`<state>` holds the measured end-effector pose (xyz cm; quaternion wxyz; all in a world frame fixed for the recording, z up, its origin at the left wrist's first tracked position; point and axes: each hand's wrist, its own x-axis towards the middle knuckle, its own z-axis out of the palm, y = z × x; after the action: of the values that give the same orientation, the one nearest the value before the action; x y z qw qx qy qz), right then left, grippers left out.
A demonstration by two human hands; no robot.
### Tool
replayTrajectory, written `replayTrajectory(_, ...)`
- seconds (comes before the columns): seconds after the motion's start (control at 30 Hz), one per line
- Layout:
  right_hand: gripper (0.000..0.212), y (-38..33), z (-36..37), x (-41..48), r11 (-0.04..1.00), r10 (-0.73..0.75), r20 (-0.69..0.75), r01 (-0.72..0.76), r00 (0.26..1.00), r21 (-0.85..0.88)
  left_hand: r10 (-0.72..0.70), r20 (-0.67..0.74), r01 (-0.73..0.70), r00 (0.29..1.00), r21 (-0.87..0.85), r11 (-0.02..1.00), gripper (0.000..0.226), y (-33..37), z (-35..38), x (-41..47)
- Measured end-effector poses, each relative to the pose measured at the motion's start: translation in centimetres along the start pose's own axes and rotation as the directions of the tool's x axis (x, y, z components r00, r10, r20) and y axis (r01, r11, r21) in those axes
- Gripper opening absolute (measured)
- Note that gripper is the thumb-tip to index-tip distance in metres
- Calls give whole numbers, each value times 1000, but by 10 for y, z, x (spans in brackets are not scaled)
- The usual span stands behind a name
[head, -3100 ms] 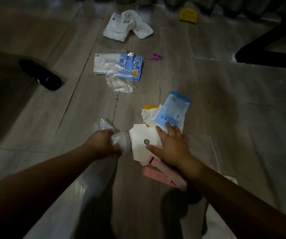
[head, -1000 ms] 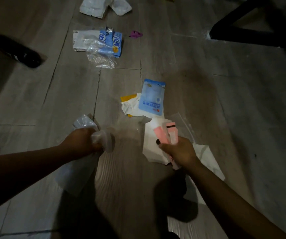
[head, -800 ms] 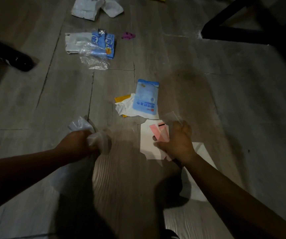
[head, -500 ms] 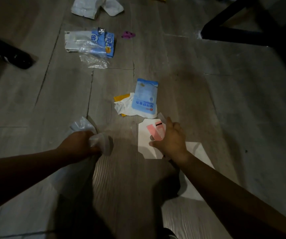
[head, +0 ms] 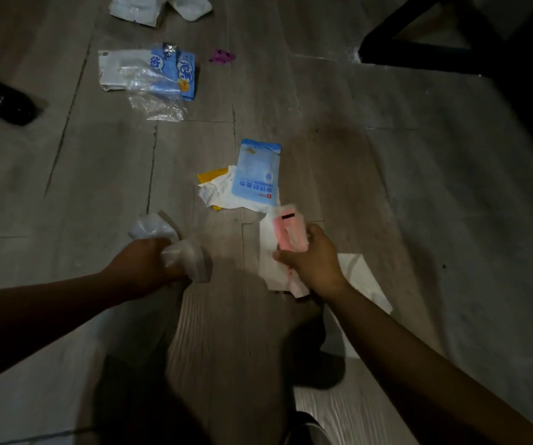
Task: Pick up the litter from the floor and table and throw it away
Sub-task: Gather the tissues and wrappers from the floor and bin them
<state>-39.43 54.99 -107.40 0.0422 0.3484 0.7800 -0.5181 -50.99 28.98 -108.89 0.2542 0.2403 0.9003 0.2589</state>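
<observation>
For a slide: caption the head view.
Right hand grips pink and white litter; left hand grips a plastic bag.

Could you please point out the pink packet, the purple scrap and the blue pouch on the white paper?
pink packet [head: 287, 234]: head view, below its black stripe.
purple scrap [head: 222, 56]: head view, centre.
blue pouch [head: 257, 175]: head view, middle of its front.

pink card [head: 287, 232], pale blue packet [head: 256, 175], grey wood-grain floor [head: 387, 187]

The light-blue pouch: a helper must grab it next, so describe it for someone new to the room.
On the grey plank floor, look beyond the right hand. The light-blue pouch lies flat on crumpled white paper and a yellow scrap; unlike the farther blue wrappers, no clear plastic covers it.
</observation>
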Motion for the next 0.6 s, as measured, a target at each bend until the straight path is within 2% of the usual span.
replayTrajectory(0.13, 56, 15, -42, -28, 999, -4, -8, 5, 1000, 36, -4, 26, 4, 1000, -2, 1000, 31, 23, 9, 0)
replayTrajectory(0.23, 58, 39, -61, -47, 997, 40, 5, -40, 999, -66, -8, 40, 9, 999, -19, 1000, 36, 36, 15, 0)
replayTrajectory(0.3, 72, 57, -61, -54, 967, 25, -111, -52, 993, -249, 2, 46, -1, 999, -16, 1000, 39, 43, 17, 0)
replayTrajectory(0.4, 119, 77, -57, -54, 751, -55, -242, -119, 969, -650, 8, 49, -9, 999, 4, 1000, 41, 49, 16, -1)
replayTrajectory(0.43, 130, 83, -55, -52, 710, -37, -254, -154, 967, -687, 5, 47, -6, 999, 7, 1000, 41, 50, 15, -1)
replayTrajectory(0.5, 141, 91, -55, -47, 732, 54, -256, -213, 965, -648, -1, 42, 1, 999, 13, 1000, 40, 52, 14, -2)
replayTrajectory(0.6, 142, 94, -57, -37, 761, 116, -172, -199, 978, -617, -5, 40, 5, 999, 19, 1000, 39, 54, 12, -1)
